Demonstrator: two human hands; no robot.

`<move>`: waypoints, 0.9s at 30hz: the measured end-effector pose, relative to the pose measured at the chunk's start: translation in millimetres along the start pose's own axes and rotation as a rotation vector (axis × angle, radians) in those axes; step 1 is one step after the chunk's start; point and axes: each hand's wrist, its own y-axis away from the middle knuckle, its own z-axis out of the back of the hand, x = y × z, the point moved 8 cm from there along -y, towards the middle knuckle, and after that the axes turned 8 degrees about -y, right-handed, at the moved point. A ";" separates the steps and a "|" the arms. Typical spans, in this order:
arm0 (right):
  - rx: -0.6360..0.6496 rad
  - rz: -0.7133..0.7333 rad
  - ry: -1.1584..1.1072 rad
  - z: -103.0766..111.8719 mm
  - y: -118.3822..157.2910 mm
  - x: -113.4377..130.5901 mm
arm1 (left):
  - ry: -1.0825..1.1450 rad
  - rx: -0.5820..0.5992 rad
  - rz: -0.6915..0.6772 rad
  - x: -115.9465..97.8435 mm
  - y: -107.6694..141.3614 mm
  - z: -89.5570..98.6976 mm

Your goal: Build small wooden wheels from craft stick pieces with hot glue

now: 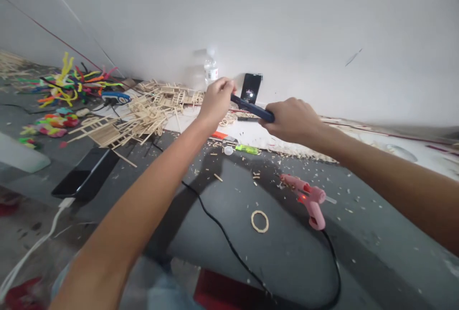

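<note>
My left hand (219,97) is closed in a pinch at the far left end of a slim, dark blue bar-like object (253,108). My right hand (292,119) wraps round its other end, so the object spans between both hands above the table. Its exact kind does not show. On the table below lie a small ring of light wood pieces (259,222) and a pink hot glue gun (306,199) with a small red light on. A bright yellow-green item (246,149) and an orange-handled tool (221,136) rest behind, near a white board.
A pile of thin wooden sticks and frames (143,114) lies at the left, with colourful pipe cleaners (71,83) beyond. A phone (86,172) charges at the left edge. Another phone (251,87) and a plastic bottle (211,68) stand against the wall. A black cable (218,224) crosses the table.
</note>
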 end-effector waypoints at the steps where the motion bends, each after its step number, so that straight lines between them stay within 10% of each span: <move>1: 0.041 -0.018 0.031 -11.5 -16.2 -8.9 | -0.035 -0.024 0.013 11.4 -10.2 -2.8; 9: 0.276 -0.082 0.082 -106.2 -49.3 -59.9 | -0.226 0.002 0.136 103.7 -16.2 -7.1; 16: 0.289 -0.075 -0.014 -123.3 -38.3 -51.2 | -0.073 0.108 0.164 96.3 45.3 -11.0; 20: 0.290 -0.039 -0.086 -106.7 -26.1 -31.5 | 0.114 0.182 0.183 81.7 99.0 -25.9; 27: 0.185 0.099 -0.298 -5.7 54.0 11.0 | 0.398 0.320 0.242 61.9 154.4 -38.1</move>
